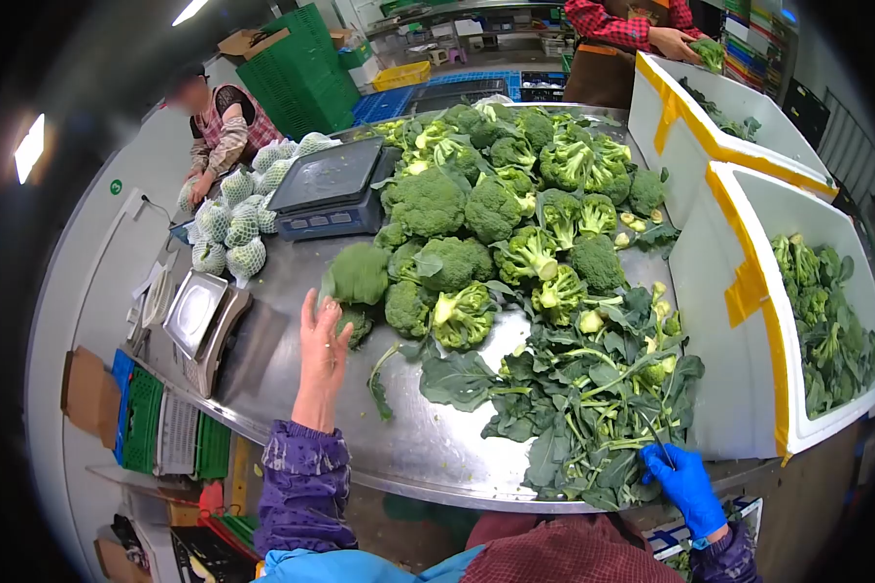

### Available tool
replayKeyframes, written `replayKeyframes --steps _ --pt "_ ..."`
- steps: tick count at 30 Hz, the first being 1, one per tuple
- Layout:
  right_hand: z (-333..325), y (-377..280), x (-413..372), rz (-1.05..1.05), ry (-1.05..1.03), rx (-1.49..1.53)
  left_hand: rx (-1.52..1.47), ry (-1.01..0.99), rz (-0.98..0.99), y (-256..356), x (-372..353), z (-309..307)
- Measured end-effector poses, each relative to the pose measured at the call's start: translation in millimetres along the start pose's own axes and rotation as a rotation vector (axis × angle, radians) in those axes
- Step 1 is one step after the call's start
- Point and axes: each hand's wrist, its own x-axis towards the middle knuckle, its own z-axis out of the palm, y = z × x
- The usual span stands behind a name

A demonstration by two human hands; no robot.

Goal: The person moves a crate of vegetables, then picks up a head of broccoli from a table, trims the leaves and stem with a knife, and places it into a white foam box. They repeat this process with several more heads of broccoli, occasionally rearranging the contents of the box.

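Observation:
My bare left hand (321,355) is raised over the near left of the steel table, fingers apart and holding nothing. Just beyond its fingertips is a motion-blurred broccoli head (357,274); whether it touches the pile cannot be made out. A large heap of broccoli (496,209) covers the middle of the table. In its blue glove, my right hand (685,486) is closed around a knife (657,439), whose thin blade points up and away. Beside that hand lies a mound of cut leaves and stalks (574,408).
White foam boxes (749,311) with yellow tape line the right side, containing greens. A dark scale (331,185) and net-wrapped heads (233,223) sit at the far left, with a smaller scale (199,321) nearer. One person (228,121) works at left, another (632,34) at the back right.

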Motion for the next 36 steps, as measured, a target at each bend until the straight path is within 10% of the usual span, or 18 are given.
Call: replayKeyframes --steps 12,17,28,30,31,36 --pt "-18 45 -28 0.167 0.091 0.215 0.249 -0.05 -0.061 -6 -27 49" --pt "-31 61 -27 -0.192 -0.045 -0.276 0.345 -0.262 -0.051 -23 -30 113" --pt "-34 93 25 -0.432 -0.196 0.044 0.396 -0.746 0.096 3 -108 340" --pt "-39 116 16 -0.587 -0.101 0.344 0.415 -0.778 0.133 4 -127 388" --pt "-38 133 20 -0.728 0.071 0.021 0.436 -0.86 0.204 4 -136 411" --pt "-139 135 -20 -0.416 -0.054 0.199 0.634 -1.179 0.371 -14 -161 525"
